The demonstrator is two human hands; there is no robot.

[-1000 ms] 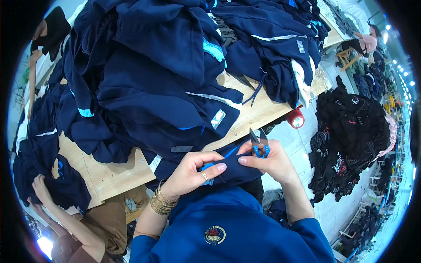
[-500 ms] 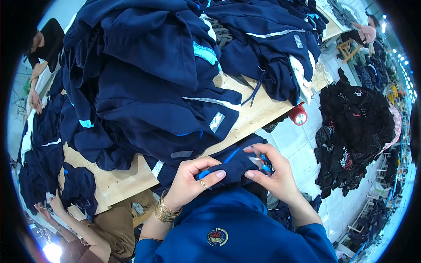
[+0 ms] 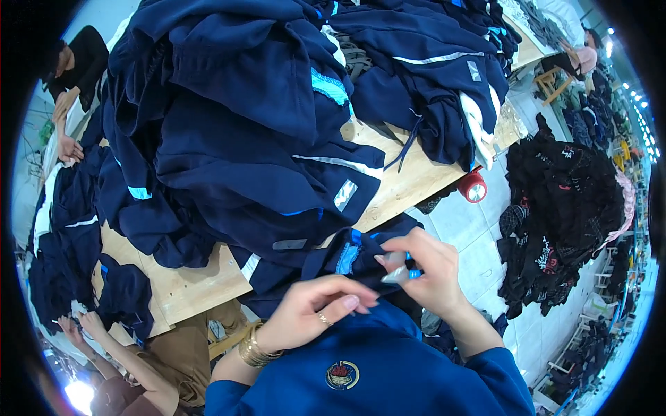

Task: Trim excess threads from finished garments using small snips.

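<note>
Wooden table point(image 3: 409, 184): two hands, one navy garment point(image 3: 326, 260).

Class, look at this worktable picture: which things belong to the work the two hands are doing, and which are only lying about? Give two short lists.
In the work:
- left hand, pinching the dark blue garment
- right hand, gripping small blue-handled snips at that garment

Lying about:
- heap of dark blue garments on the wooden table
- red spool at the table edge
- black clothing pile on the floor

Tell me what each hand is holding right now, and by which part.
The right hand holds small blue-handled thread snips by their handle end. The left hand pinches a fold of the navy garment near its light blue trim.
</note>
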